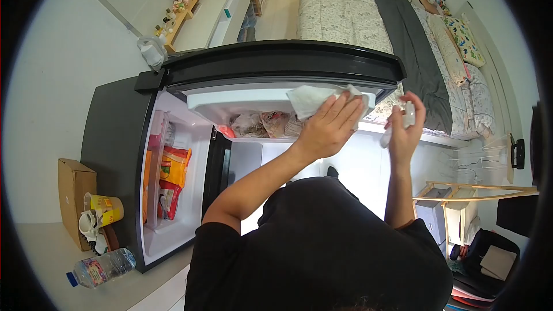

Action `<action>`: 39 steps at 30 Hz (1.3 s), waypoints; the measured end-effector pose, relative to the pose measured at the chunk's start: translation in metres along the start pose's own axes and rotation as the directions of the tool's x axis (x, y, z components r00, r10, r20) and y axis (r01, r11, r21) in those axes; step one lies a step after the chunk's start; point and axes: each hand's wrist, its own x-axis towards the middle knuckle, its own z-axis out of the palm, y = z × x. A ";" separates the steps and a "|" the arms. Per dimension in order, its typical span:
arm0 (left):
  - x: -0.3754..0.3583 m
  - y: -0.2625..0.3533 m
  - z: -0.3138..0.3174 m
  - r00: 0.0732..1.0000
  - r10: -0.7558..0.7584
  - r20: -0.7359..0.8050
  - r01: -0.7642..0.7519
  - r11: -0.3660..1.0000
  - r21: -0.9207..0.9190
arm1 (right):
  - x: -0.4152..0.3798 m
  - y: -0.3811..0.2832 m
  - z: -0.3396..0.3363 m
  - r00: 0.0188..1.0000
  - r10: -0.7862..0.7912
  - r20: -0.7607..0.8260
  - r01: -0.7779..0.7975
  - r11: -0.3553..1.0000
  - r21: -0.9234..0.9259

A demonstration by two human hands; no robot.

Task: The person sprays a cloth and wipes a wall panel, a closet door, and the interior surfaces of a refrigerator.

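A white cloth (pixel 307 99) lies against the white inner shelf (pixel 242 100) of the open black freezer door (pixel 276 68). My left hand (pixel 333 124) presses on the cloth with its fingers extended together. To the right of the door, my right hand (pixel 406 126) is raised, its fingers wrapped round a small white bottle (pixel 408 114). Bags of food (pixel 247 124) show in the door's lower shelf, below the cloth and partly behind my left hand.
The freezer compartment (pixel 190 196) at the left holds orange and red packets (pixel 174 167). A plastic bottle (pixel 103 268), a yellow cup (pixel 106 210) and a cardboard box (pixel 76 196) stand beside it. Beyond the door is a bed (pixel 340 8); a wooden rack (pixel 461 196) stands right.
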 end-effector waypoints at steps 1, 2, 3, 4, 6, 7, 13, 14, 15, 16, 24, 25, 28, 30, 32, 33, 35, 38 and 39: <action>0.003 -0.004 -0.003 1.000 0.006 -0.002 -0.006 1.000 0.000 | 0.010 -0.007 -0.005 0.999 -0.042 -0.025 0.041 0.998 -0.036; 0.006 -0.012 -0.008 1.000 0.011 0.001 -0.011 0.998 -0.055 | 0.017 -0.008 -0.012 0.998 -0.050 0.026 0.052 0.996 -0.069; 0.006 -0.019 -0.016 1.000 0.018 0.005 -0.017 0.994 -0.112 | 0.024 -0.010 -0.013 0.998 -0.053 0.019 0.054 0.996 -0.069; 0.002 -0.029 -0.028 1.000 -0.019 0.001 0.019 0.993 -0.117 | 0.031 -0.011 -0.014 0.994 -0.094 0.050 0.096 0.994 -0.059; -0.021 -0.057 -0.044 0.997 -0.059 -0.047 0.059 0.998 0.006 | 0.040 -0.016 -0.017 0.989 -0.062 0.136 0.071 0.995 -0.063; -0.035 -0.071 -0.053 0.991 -0.110 -0.076 0.114 0.993 0.038 | 0.046 -0.009 -0.015 0.992 -0.051 0.118 0.059 0.996 -0.068; -0.086 -0.112 -0.092 0.980 -0.180 -0.081 0.195 0.944 0.266 | 0.076 0.004 0.003 0.957 -0.044 0.285 -0.047 0.952 0.303; -0.084 -0.104 -0.089 0.971 -0.213 -0.104 0.232 0.944 0.235 | 0.080 0.006 0.005 0.958 -0.028 0.285 -0.062 0.951 0.303; -0.076 -0.095 -0.084 0.970 -0.218 -0.109 0.239 0.940 0.244 | 0.082 0.007 0.006 0.955 -0.034 0.294 -0.061 0.949 0.308; -0.067 -0.085 -0.077 0.972 -0.218 -0.085 0.230 0.956 0.183 | 0.083 0.008 0.007 0.957 -0.016 0.291 -0.078 0.948 0.309; 0.010 -0.051 -0.037 0.997 0.050 0.055 -0.050 0.999 0.000 | 0.078 0.015 0.013 0.966 0.032 0.256 -0.100 0.961 0.258; 0.013 -0.050 -0.036 0.993 0.105 0.049 -0.105 0.994 -0.001 | 0.078 0.016 0.013 0.967 0.037 0.250 -0.105 0.959 0.264; 0.010 -0.069 -0.047 0.989 0.146 -0.029 -0.144 0.988 0.063 | 0.077 0.015 0.015 0.974 0.036 0.225 -0.102 0.952 0.288; -0.005 -0.087 -0.062 0.985 0.159 -0.060 -0.153 0.983 0.104 | 0.079 0.017 0.014 0.972 0.035 0.230 -0.103 0.951 0.293; -0.024 -0.105 -0.081 0.985 0.149 -0.090 -0.134 0.978 0.158 | 0.079 0.017 0.013 0.973 0.040 0.229 -0.110 0.947 0.303; -0.035 -0.112 -0.090 0.987 0.129 -0.092 -0.112 0.979 0.169 | 0.080 0.015 0.012 0.968 0.057 0.245 -0.134 0.942 0.308; -0.060 -0.127 -0.105 0.989 0.106 -0.103 -0.080 0.970 0.229 | 0.081 0.013 0.011 0.964 0.079 0.255 -0.160 0.937 0.311; -0.077 -0.136 -0.107 0.986 0.055 -0.159 0.001 0.944 0.331 | 0.083 0.011 0.011 0.964 0.065 0.257 -0.146 0.939 0.310; -0.080 -0.136 -0.106 0.981 0.028 -0.194 0.046 0.928 0.369 | 0.083 0.014 0.010 0.963 0.066 0.262 -0.150 0.937 0.314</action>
